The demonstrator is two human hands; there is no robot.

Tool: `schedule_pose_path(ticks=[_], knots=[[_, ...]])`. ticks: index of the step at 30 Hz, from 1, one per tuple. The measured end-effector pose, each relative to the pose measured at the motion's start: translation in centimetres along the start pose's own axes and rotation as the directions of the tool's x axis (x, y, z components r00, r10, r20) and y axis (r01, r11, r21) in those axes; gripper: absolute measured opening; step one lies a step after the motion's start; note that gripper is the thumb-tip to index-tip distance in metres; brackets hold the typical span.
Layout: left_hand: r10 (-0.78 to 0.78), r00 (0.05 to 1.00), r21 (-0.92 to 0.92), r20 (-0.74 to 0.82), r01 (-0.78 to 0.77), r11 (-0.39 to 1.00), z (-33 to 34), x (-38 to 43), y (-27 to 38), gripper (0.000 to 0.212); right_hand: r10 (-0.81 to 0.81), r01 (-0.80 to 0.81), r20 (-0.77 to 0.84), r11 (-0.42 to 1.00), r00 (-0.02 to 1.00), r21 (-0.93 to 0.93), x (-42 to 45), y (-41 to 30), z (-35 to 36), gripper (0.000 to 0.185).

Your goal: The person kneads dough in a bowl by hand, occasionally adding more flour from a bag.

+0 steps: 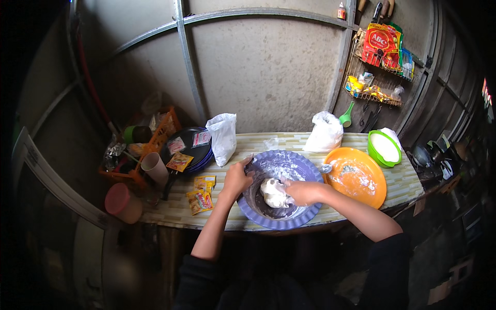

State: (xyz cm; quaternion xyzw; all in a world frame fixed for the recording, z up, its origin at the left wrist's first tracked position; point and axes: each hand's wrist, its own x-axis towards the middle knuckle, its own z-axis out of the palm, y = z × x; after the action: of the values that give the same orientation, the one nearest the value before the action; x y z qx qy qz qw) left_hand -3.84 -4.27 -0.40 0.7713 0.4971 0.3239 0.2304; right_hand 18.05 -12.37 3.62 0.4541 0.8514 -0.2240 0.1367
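A purple plastic basin (276,224) with a fluted rim stands near the front edge of the table, its inner wall dusted with white flour. My left hand (236,177) grips the basin's left rim. Inside, a lump of pale dough (273,193) rests on the bottom. From the right, my right hand (304,192) reaches in and holds the dough's right side, with its fingertips partly hidden. Touching the basin's right side is an orange plastic plate (368,166) with floury smears. A metal spoon (325,168) lies at that plate's left edge.
Behind the basin stand a white plastic bag (223,137) and a fuller white bag (324,133). A green bowl (374,153) with white contents sits at the right. Leftward are yellow sachets (200,201), a black pan (193,149), a cup (154,166) and an orange crate (170,116).
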Motion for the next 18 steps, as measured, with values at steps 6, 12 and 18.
schedule_pose_path(ticks=[6, 12, 18], knots=[[0.081, 0.995, -0.047, -0.057, -0.083, 0.995, 0.5, 0.0, -0.8, 0.053, 0.074, -0.053, 0.381, 0.996, 0.922, -0.066, -0.7, -1.2, -2.3, 0.047], [0.078, 0.995, -0.038, -0.058, -0.081, 0.996, 0.2, -0.2, -0.4, 0.054, -0.079, 0.060, 0.381, 0.996, 0.921, 0.062, 3.3, 1.0, 1.1, 0.069], [0.061, 0.997, -0.039, -0.038, -0.063, 0.997, 0.3, 0.0, -0.4, 0.054, -0.200, -0.044, 0.330, 0.796, 0.922, 0.604, 4.0, 4.1, -0.9, 0.055]])
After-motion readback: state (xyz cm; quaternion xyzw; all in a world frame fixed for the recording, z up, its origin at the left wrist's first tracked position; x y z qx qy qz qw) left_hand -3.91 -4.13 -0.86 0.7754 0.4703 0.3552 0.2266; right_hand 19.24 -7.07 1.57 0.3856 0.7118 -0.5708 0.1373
